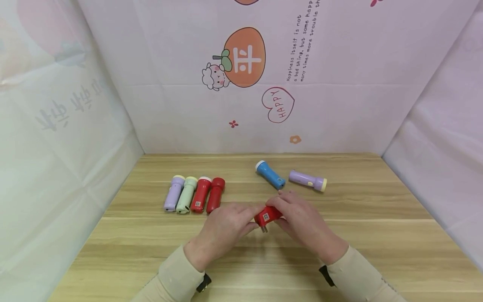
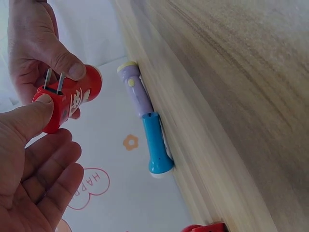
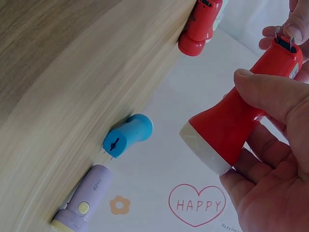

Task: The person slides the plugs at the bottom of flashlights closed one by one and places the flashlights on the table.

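Note:
Both hands hold a red flashlight [image 1: 273, 213] with a white head rim, raised over the front middle of the table. Two metal prongs [image 2: 54, 81] stick out from a slot at its tail end. My right hand [image 1: 303, 220] grips the body, thumb [image 3: 270, 94] along one side and fingers under it. At the tail, my left hand [image 1: 228, 226] pinches the end beside the prongs, its thumb [image 2: 31, 113] on the red casing and the lower fingers loosely extended. In the head view the white rim is hidden behind the right hand.
To the left stands a row of lying flashlights: purple [image 1: 175, 193], pale green [image 1: 187, 195], red with white rim [image 1: 201, 195] and all red [image 1: 216, 194]. Behind the hands lie a blue flashlight [image 1: 271, 174] and another purple one [image 1: 305, 179]. Printed cloth [image 1: 181, 117] walls the table's back and sides.

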Demonstrator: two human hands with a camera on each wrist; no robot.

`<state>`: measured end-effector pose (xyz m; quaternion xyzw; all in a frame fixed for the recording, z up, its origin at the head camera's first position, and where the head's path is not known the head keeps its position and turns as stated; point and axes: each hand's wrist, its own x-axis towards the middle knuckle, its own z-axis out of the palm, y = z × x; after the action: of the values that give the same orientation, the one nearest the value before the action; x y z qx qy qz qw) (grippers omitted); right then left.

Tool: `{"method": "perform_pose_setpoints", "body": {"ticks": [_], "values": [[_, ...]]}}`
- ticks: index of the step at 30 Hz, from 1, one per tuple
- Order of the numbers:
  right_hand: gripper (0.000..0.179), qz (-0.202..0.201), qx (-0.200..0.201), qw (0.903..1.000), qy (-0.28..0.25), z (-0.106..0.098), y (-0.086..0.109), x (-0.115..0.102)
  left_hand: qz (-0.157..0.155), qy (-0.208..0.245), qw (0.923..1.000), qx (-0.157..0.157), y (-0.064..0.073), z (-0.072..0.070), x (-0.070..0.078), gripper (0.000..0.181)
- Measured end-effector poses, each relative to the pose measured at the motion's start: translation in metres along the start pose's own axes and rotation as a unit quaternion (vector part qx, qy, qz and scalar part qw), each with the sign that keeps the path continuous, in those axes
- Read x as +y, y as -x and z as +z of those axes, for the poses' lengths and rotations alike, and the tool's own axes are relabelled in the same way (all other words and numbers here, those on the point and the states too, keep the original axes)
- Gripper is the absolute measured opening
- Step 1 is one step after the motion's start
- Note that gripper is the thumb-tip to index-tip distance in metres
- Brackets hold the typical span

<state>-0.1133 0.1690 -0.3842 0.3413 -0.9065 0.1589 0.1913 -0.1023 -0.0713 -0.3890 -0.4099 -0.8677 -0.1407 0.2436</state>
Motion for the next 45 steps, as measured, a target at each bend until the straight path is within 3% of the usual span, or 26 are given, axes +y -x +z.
{"method": "perform_pose_setpoints", "body": {"ticks": [11, 20, 45], "values": [[0.05, -0.012, 0.006, 0.9999, -0.004, 0.0024, 0.0005, 0.0011, 0.004, 0.027, 0.9996, 0.003, 0.0014, 0.0012, 0.0012, 0.045], [0.05, -0.04, 0.016, 0.999, -0.013, 0.0014, -0.0017, 0.0011, -0.001, 0.072, 0.9973, -0.016, 0.0003, -0.0003, 0.0014, 0.041], [0.048, -0.068, 0.027, 0.9973, -0.003, 0.0023, -0.0039, 0.0007, 0.01, 0.099, 0.9951, -0.007, -0.0008, -0.0026, 0.0035, 0.036]]}}
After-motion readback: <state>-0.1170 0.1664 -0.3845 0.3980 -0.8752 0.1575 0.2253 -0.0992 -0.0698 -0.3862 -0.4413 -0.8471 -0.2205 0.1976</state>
